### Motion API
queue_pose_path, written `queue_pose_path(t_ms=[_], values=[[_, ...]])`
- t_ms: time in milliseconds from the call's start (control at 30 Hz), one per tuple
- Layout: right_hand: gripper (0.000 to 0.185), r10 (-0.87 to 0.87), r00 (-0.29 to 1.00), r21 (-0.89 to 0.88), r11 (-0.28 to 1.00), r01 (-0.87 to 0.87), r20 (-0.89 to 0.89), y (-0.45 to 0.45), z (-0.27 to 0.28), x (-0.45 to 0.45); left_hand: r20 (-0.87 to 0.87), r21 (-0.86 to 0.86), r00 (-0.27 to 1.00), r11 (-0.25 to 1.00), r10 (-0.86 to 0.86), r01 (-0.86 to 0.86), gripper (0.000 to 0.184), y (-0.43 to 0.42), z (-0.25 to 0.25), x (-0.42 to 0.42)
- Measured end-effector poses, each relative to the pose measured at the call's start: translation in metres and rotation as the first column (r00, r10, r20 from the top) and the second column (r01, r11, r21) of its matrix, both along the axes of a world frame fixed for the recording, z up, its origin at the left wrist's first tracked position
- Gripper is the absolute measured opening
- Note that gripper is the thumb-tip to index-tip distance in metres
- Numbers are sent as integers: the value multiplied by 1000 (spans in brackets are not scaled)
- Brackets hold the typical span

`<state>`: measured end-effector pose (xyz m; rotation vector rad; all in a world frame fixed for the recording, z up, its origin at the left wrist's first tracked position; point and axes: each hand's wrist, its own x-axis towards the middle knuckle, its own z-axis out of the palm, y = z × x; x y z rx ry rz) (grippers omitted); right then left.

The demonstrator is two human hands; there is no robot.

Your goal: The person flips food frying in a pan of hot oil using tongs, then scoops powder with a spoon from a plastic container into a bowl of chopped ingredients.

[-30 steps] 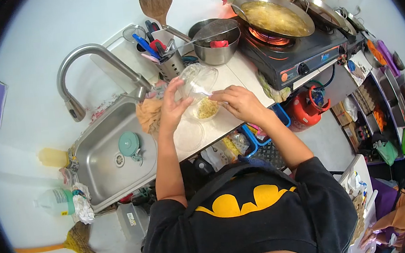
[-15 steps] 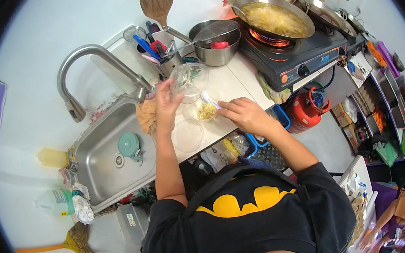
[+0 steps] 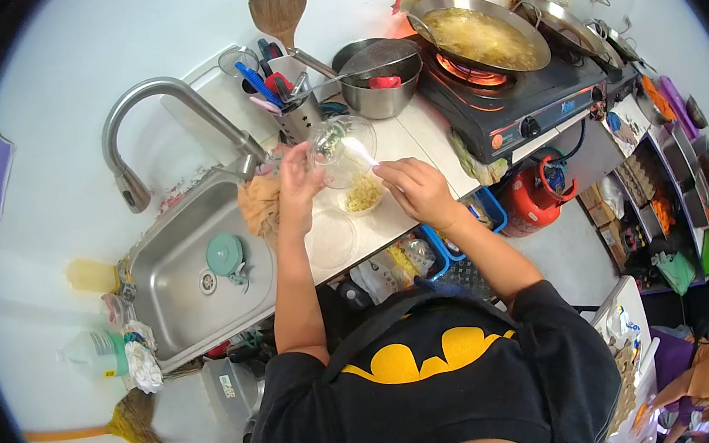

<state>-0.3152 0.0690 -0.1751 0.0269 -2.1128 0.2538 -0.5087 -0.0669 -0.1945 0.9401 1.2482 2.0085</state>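
Observation:
My left hand (image 3: 299, 182) grips a clear plastic bowl (image 3: 342, 172) by its near-left side, tilted above the counter. Pinched in my right hand (image 3: 419, 190) is a white plastic spoon (image 3: 358, 150), its head over the clear bowl. What the spoon carries is too small to make out. Just below the bowl, a small tub of chopped yellowish pieces, like minced garlic (image 3: 362, 194), stands on the counter. A round clear lid (image 3: 331, 239) lies flat at the counter's front, left of the tub.
A sink (image 3: 186, 321) with a curved faucet (image 3: 166, 86) is at left. Behind my hands stand a utensil holder (image 3: 302, 118) and a steel pot (image 3: 384, 96). At right, a wok of bubbling oil (image 3: 482, 37) sits over a lit burner; a red gas cylinder (image 3: 534, 201) stands below.
My right hand has lifted the spoon from the tub of chopped pieces up to the clear bowl. My left hand has brought the bowl slightly right and down, nearer the tub.

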Motion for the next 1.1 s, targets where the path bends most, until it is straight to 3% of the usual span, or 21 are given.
queue_pose_path(t_ms=[100,200,300,400,500,600,700,733,800,833,933,1033,1100], values=[[29,8,989,-67,998,2,150,6,-13,-6,-102,-24,995,1000,8,-10,56,-1,-4,0],[27,16,999,-38,999,-15,41,2,-13,-1,-63,-23,998,1000,-8,7,57,-2,-2,4],[23,0,963,-28,1000,8,271,3,-17,-4,-227,-53,974,998,24,-37,58,0,-6,-2],[23,52,998,-43,998,-50,42,0,-16,0,-132,-42,991,999,18,-24,58,-2,-3,4],[22,0,950,-248,965,82,313,4,-27,-1,-234,-101,972,994,13,-37,57,-2,-8,-2],[22,130,975,-753,656,51,180,2,-25,2,-137,-69,990,997,24,-34,55,-6,-2,4],[23,184,979,-802,595,-41,86,7,-20,3,-84,-70,996,997,34,-39,54,-7,-2,1],[25,141,989,-652,754,-72,54,6,-15,2,-73,-67,997,997,26,-31,54,-7,-2,0],[27,59,991,-383,924,-9,118,10,-9,-1,-51,-62,999,998,9,-12,54,-8,-1,1],[29,10,990,-231,973,23,139,11,-8,-1,-36,-44,999,999,-9,7,54,-7,0,3],[38,45,982,-36,999,-39,185,6,-11,2,-14,-2,999,999,-38,38,55,-7,2,4],[42,126,951,-82,991,-107,284,-5,-5,5,-29,8,999,999,-32,32,55,-8,1,0],[41,124,968,-98,990,-105,217,-3,6,8,-33,3,998,999,-52,52,54,-9,-2,-1]])
